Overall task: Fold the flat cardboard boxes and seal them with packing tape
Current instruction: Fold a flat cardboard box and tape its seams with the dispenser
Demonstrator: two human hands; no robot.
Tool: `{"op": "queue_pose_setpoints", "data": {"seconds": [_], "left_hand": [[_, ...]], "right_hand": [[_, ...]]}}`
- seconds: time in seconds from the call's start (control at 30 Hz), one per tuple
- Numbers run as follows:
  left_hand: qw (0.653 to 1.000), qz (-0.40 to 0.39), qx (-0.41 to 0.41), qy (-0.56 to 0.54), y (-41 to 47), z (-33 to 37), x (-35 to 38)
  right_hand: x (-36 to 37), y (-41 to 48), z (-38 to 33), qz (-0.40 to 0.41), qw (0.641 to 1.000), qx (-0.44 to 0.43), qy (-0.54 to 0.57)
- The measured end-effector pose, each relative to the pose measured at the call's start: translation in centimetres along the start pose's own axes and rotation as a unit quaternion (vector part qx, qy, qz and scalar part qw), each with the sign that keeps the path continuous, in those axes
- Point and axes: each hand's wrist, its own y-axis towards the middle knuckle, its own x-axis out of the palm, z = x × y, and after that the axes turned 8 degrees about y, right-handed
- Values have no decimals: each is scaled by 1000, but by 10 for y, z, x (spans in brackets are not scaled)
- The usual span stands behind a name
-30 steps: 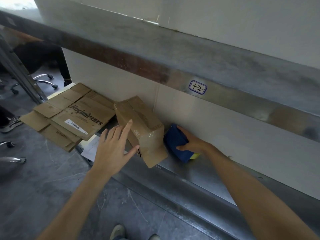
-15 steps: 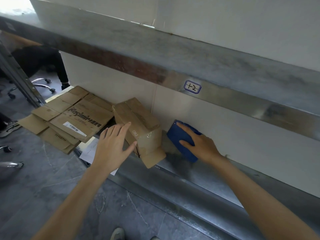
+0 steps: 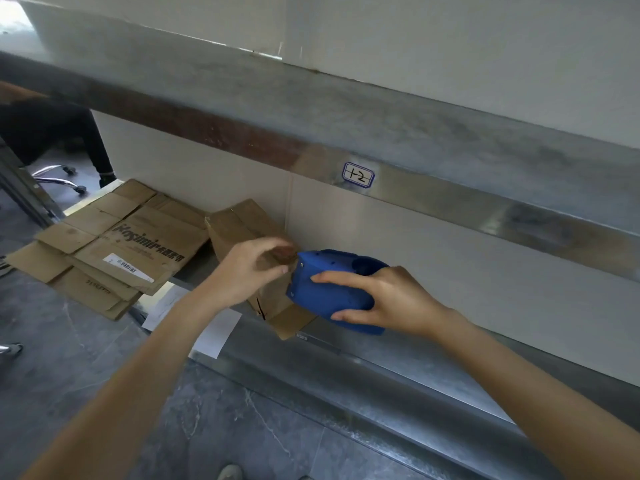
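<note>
Through the head camera, the right hand [image 3: 391, 299] has its fingers wrapped around the blue tape dispenser [image 3: 329, 289], held close in front of the folded cardboard box [image 3: 239, 226] on the steel shelf [image 3: 398, 362]. The left hand [image 3: 247, 270] curls its fingers at the box's top, just beside the dispenser; I cannot tell what they pinch. Flat boxes [image 3: 114, 244] lie stacked to the left.

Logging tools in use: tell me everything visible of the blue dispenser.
The dispenser is a rounded blue shell, plastic-looking, with small screw holes on its side and a hollow on top. The right hand grips it above the shelf, nose toward the box. At that nose the left hand pinches what seems a brown tape end.
</note>
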Motion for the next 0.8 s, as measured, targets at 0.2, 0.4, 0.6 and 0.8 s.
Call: {"op": "queue_pose_setpoints", "data": {"seconds": [0.2,0.4,0.6,0.8], "left_hand": [[993,-81,5,-81,-1,-1,4],[992,-64,-5,-109,-4,-4,6],[992,-49,-18,-116,-4,-6,9],[992,4,-52,-117,-2,-8,11]], "right_hand": [[-3,2,-9,13,998,-59,-26],[0,4,-12,16,997,-65,-23],[2,5,-12,7,998,-57,-10],[2,6,-12,-6,999,-44,8]]}}
